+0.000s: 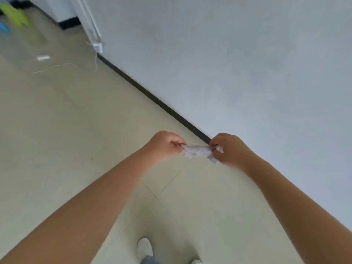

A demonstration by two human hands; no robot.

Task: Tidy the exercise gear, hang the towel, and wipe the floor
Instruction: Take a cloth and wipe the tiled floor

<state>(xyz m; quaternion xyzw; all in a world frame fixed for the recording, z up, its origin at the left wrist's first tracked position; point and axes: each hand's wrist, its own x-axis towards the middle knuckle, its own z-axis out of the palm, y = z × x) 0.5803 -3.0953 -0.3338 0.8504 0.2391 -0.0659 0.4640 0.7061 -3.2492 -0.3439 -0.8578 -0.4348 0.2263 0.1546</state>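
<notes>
Below the fingers (179, 143) of both hands the tiled floor (76, 140) lies open, with wide free room to the left of them. Just beyond and to the right of the fingers the white wall (247, 63) with its dark baseboard (162, 104) closes the way. Far ahead-left, a thin cord (62, 66) lies on the floor.

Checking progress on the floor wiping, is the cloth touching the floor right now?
No, the cloth is pinched between the left hand and right hand, held up above the floor.

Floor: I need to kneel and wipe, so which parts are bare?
Bare floor lies left of both arms, and between them down to the shoes. Clutter sits far left: cord, green and blue items.
</notes>
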